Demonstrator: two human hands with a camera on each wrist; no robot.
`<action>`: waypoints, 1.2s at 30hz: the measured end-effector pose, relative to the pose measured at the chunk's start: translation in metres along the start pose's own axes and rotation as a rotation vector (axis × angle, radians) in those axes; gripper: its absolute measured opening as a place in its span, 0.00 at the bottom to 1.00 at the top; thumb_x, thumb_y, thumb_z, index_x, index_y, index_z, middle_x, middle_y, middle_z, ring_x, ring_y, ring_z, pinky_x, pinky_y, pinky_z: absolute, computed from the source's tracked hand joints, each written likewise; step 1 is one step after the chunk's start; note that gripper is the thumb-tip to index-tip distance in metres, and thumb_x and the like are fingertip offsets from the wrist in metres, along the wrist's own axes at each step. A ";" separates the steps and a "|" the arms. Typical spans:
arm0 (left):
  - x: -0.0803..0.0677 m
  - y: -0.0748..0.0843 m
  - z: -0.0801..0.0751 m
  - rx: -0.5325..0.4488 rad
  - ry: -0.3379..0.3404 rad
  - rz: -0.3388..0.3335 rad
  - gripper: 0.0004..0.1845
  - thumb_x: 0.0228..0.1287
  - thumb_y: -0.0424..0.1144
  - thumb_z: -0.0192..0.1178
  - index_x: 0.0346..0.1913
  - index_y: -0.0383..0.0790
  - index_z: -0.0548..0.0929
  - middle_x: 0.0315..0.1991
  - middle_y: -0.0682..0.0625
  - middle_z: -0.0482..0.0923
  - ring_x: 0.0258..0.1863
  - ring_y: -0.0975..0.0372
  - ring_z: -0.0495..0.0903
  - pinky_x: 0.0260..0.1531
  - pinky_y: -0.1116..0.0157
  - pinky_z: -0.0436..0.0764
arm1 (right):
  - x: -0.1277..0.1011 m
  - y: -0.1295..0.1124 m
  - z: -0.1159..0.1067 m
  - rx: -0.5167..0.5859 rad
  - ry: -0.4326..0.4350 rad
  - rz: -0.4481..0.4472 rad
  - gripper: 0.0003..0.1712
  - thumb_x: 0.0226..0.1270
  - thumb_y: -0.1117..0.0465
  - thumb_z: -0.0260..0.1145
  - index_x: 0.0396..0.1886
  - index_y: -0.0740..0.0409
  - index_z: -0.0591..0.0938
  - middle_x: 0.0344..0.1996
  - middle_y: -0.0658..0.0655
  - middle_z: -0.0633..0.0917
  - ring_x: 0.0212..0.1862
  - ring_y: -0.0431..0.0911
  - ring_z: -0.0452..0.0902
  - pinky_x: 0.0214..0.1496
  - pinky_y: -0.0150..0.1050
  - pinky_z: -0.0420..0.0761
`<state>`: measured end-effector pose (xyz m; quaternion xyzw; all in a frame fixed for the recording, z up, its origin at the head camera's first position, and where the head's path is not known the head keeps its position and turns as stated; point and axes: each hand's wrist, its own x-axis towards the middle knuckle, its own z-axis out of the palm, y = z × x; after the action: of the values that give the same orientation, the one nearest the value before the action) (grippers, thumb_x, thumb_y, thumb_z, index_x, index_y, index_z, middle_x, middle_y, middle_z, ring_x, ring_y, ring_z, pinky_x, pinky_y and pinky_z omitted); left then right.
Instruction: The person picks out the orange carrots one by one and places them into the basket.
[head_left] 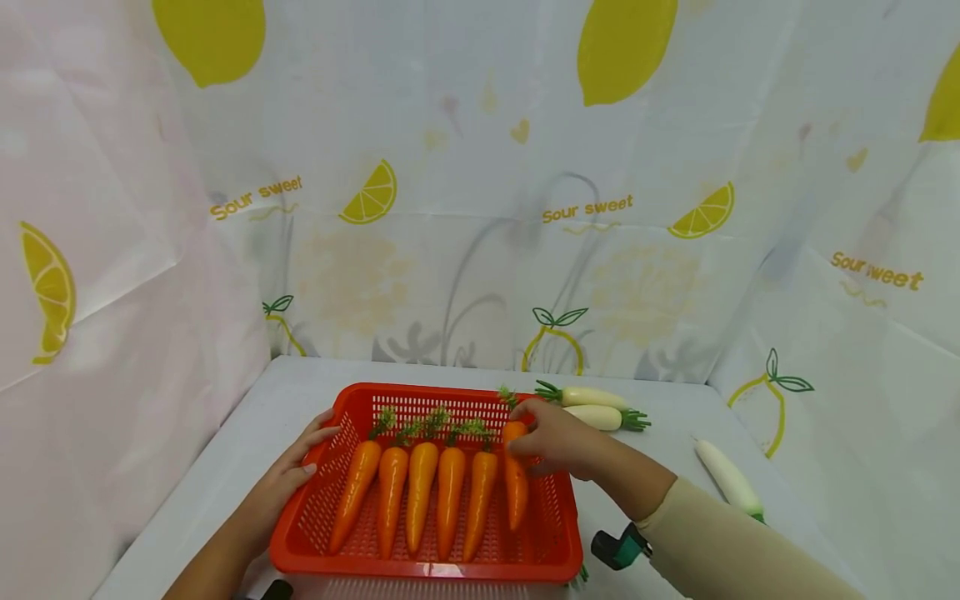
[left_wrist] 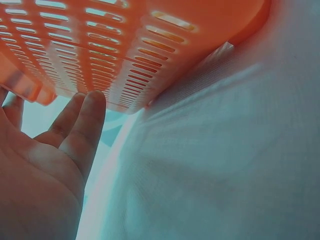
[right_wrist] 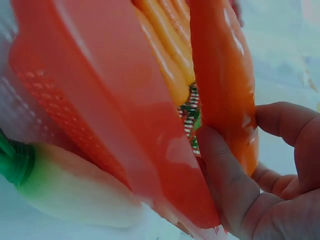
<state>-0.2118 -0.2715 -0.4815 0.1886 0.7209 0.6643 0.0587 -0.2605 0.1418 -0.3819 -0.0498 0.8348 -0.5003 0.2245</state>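
Observation:
A red perforated plastic basket (head_left: pixel 425 570) holds several orange carrots (head_left: pixel 422 500) in a row, their leafy green tops toward the far side. At its right end my right hand (head_left: pixel 558 437) pinches a carrot (head_left: pixel 516 492) near the top between thumb and fingers. The right wrist view shows this carrot (right_wrist: pixel 225 75) partly above the basket's rim. My left hand (head_left: pixel 288 471) touches the basket's left side. In the left wrist view, the left hand's fingers (left_wrist: pixel 87 125) lie fairly straight against the slotted wall (left_wrist: pixel 95 50) from outside.
Two white radishes (head_left: pixel 596 398) with green tops lie behind the basket's right corner. Another white radish (head_left: pixel 729 477) is at the right of the white table (head_left: pixel 645 483). A black and teal object (head_left: pixel 622 547) sits below the right forearm. Lemon-printed cloth walls (head_left: pixel 465 275) enclose the table.

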 end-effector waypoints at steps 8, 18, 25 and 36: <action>-0.001 -0.001 0.001 -0.003 -0.011 0.020 0.28 0.82 0.36 0.41 0.81 0.35 0.59 0.87 0.53 0.34 0.70 0.87 0.50 0.61 0.73 0.75 | 0.006 -0.008 0.009 -0.176 -0.019 0.081 0.25 0.63 0.64 0.75 0.57 0.57 0.76 0.48 0.61 0.81 0.40 0.52 0.83 0.39 0.48 0.91; 0.000 0.000 0.001 0.023 0.001 0.006 0.28 0.82 0.37 0.42 0.80 0.37 0.60 0.87 0.50 0.34 0.81 0.70 0.42 0.61 0.73 0.75 | 0.009 -0.015 0.013 -0.260 -0.052 0.136 0.21 0.64 0.66 0.75 0.52 0.58 0.77 0.45 0.60 0.80 0.42 0.53 0.81 0.37 0.47 0.90; 0.000 0.002 -0.001 0.037 0.008 0.000 0.28 0.81 0.36 0.43 0.80 0.36 0.61 0.87 0.49 0.34 0.84 0.57 0.37 0.60 0.73 0.76 | 0.012 -0.016 0.020 -0.405 -0.044 0.129 0.19 0.64 0.65 0.75 0.50 0.58 0.76 0.41 0.59 0.80 0.39 0.51 0.80 0.36 0.45 0.90; 0.001 0.003 0.001 0.024 0.007 -0.012 0.28 0.80 0.35 0.43 0.80 0.36 0.61 0.87 0.49 0.33 0.84 0.43 0.31 0.59 0.72 0.77 | 0.013 -0.014 0.023 -0.416 -0.053 0.162 0.22 0.64 0.64 0.77 0.53 0.57 0.76 0.42 0.59 0.79 0.42 0.52 0.79 0.37 0.46 0.90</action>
<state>-0.2116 -0.2699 -0.4783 0.1826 0.7300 0.6561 0.0578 -0.2646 0.1117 -0.3831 -0.0409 0.9150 -0.2962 0.2708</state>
